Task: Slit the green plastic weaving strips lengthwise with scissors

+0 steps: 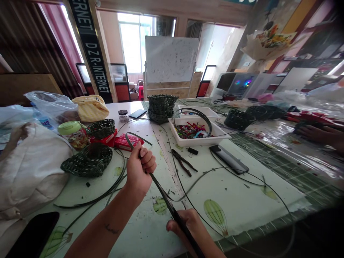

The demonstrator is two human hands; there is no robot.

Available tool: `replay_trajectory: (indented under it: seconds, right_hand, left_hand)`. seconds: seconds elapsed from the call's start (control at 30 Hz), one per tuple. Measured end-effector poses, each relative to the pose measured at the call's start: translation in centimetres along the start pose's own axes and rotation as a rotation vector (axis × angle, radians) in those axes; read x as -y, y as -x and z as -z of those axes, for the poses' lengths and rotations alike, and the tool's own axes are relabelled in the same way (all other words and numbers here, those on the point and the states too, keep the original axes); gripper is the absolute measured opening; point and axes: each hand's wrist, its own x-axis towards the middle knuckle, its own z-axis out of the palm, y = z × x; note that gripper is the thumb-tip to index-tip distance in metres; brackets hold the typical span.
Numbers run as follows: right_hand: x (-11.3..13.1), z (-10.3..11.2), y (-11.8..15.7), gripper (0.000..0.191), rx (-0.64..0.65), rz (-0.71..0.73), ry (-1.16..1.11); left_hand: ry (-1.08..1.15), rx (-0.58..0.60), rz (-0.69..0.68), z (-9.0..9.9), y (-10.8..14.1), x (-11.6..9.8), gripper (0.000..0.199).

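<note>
My left hand (141, 165) is closed in a fist around a dark green flat strip (159, 187), one end of which curls up beyond the knuckles. From there the strip runs down toward me, looking wider and darker close to the camera. Lower down, my right hand (189, 224) is closed on it, thumb to the left; its fingers are partly hidden. Pliers (184, 162) lie on the table ahead, beside a black binder clip (192, 151). Loose long strips (200, 176) loop across the tabletop. To the left sits a small dark green woven basket (87, 163).
A white tray (185, 142) holds colourful pieces and a coiled strip. Stacked woven baskets (161, 109) stand behind. A phone (229, 159) lies right, a lidded jar (72, 134) and red boxes (129, 142) left. Another person's hand (319, 134) is at far right.
</note>
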Motion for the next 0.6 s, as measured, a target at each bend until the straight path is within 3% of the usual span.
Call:
replay_trajectory:
  seconds: [0.23, 0.4, 0.6]
  right_hand:
    - [-1.0, 0.2, -0.1, 0.057, 0.062, 0.037, -0.014]
    - [-0.5, 0.8, 0.2, 0.062, 0.079, 0.052, -0.011]
    - [0.0, 0.8, 0.3, 0.064, 0.074, 0.019, -0.043]
  left_hand:
    - [0.0, 0.006, 0.027, 0.1, 0.0, 0.8, 0.039]
    - [-0.009, -0.002, 0.07, -0.1, 0.5, 1.9, 0.042]
    - [0.007, -0.009, 0.067, -0.1, 0.7, 1.8, 0.042]
